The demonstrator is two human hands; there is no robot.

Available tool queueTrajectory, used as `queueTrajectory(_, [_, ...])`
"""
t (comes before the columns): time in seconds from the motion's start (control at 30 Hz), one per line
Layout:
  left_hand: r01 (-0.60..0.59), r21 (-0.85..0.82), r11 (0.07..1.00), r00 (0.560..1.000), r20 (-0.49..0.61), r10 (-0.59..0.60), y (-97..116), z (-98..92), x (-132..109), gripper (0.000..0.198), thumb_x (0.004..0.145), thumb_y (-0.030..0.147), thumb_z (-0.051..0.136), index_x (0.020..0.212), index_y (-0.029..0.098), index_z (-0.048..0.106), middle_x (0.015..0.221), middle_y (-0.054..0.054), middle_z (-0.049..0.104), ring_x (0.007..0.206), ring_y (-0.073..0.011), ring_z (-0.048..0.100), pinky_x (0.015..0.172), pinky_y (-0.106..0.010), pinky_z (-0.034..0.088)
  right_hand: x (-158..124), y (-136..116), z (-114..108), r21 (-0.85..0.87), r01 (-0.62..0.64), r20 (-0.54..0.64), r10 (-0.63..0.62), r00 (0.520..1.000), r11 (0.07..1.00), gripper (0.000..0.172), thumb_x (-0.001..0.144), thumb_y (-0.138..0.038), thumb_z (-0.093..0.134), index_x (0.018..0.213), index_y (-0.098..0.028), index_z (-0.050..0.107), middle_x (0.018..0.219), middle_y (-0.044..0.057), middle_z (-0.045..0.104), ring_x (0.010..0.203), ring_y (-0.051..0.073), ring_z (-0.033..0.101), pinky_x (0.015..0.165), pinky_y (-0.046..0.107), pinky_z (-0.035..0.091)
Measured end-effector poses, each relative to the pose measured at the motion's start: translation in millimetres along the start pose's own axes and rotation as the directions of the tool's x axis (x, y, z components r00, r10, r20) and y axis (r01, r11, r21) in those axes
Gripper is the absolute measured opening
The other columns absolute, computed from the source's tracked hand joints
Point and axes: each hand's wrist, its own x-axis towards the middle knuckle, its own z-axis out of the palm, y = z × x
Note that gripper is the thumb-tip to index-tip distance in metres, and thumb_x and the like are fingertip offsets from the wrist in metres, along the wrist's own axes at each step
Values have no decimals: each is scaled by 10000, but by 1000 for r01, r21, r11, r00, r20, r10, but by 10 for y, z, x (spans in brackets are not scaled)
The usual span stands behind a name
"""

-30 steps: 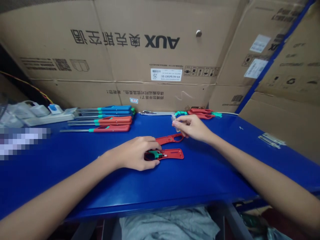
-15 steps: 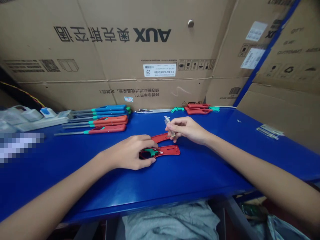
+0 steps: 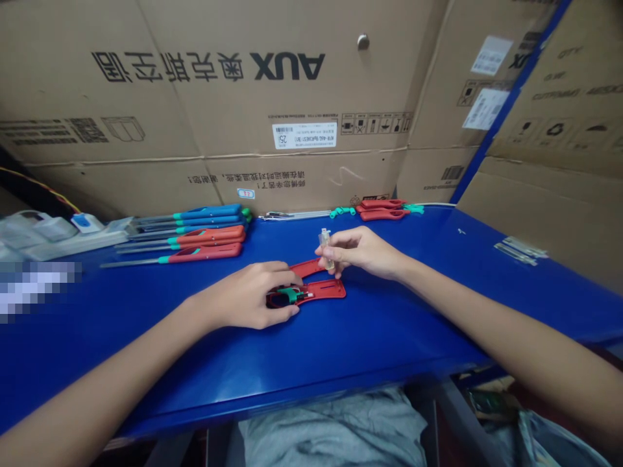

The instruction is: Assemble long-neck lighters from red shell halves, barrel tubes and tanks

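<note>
My left hand [image 3: 257, 295] is curled round a red lighter shell half [image 3: 328, 289] lying open on the table, thumb on the near side and fingers on the far side. Inside that shell are a green trigger piece [image 3: 291, 296] and thin wires, partly covered by my fingers. Just behind lies a second red shell half [image 3: 306, 267], partly hidden by both hands. Between thumb and fingertips, my right hand [image 3: 363, 253] pinches a small clear lighter fuel tank [image 3: 327, 250] with a white top. It is held nearly upright above the shells' right part.
Finished-looking blue lighters [image 3: 209, 212] and red lighters [image 3: 207, 251] lie at the back left, near a white power strip [image 3: 85, 240]. Metal rods [image 3: 296, 215], green pieces [image 3: 343, 212] and red shells [image 3: 382, 211] line the cardboard wall [image 3: 219, 136]. Clear tanks [image 3: 522, 251] lie far right.
The clear fuel tank has turned more upright in my right hand. My left hand keeps its hold on the shell. The whole view has shifted slightly.
</note>
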Motion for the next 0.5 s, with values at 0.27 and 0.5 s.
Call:
queueTrajectory(0.27, [13,-13,1000,1000,4,-13,-7,-8,-8,322,834,365,614,1108,201,660,968,-51,637,805,-179,632,729,-274,491,-5,4,3,21,3,-22,-3,1000,1000,356,768,-403,756,1010,-156,670,766,43,708,635,126,652,584,261,558])
queueTrajectory(0.5, [15,-28,999,1000,-7,-16,-36,10,-27,357,829,415,635,1112,198,650,995,-68,632,876,-205,616,805,-322,498,-18,58,-6,59,-15,-58,19,998,998,275,752,-396,767,796,-149,654,717,34,686,616,125,635,554,258,554])
